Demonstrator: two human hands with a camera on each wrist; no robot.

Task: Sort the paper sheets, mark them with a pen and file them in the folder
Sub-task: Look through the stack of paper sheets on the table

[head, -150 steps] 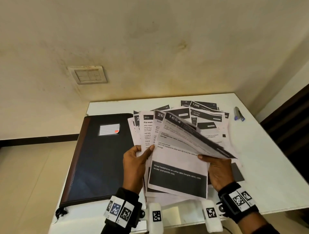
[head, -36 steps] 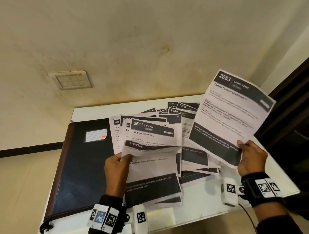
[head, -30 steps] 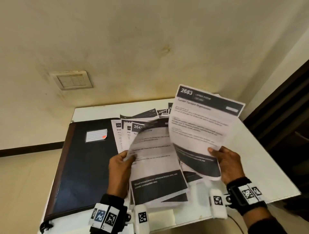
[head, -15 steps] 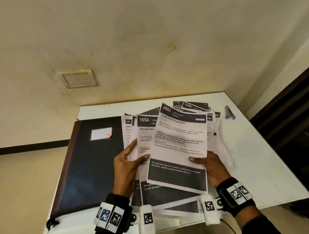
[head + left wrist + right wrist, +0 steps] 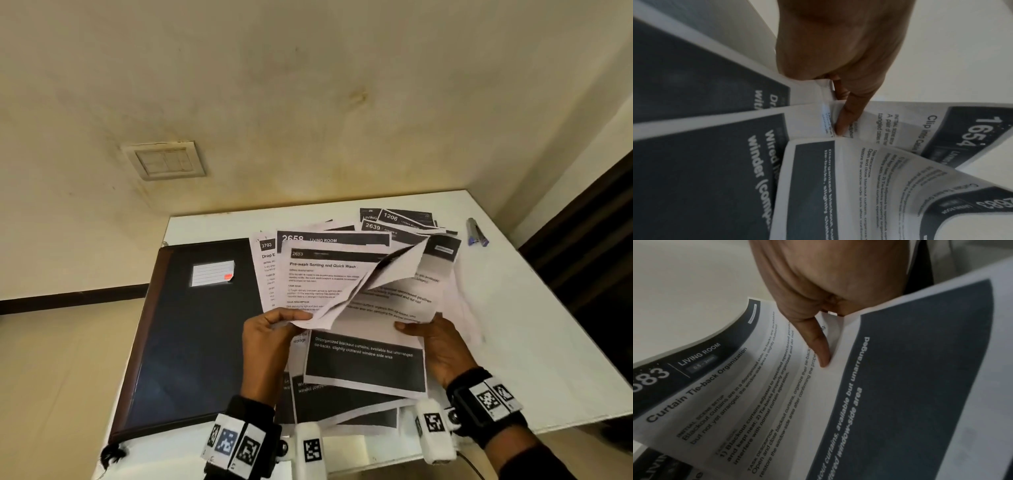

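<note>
1. Since half a second ago, the upper left part of sheet 2683 has been peeled back and folded over toward the right, so that the sheets beneath are uncovered.
2. Nearest the front edge of the surface, the left hand is seen pinching the curled paper corner between thumb and fingers; sheet 1654 lies under the thumb in the left wrist view.
3. The right hand is held on the right edge of sheet 2683, the thumb pressed on the printed face and the other fingers hidden behind the paper.
4. Beyond the hands, the pile of paper sheets is fanned across the middle of the surface, sheet 2653 uppermost.
5. The dark folder is laid closed along the left edge, just beside the pile.
6. A pen is found near the far right corner.
</note>
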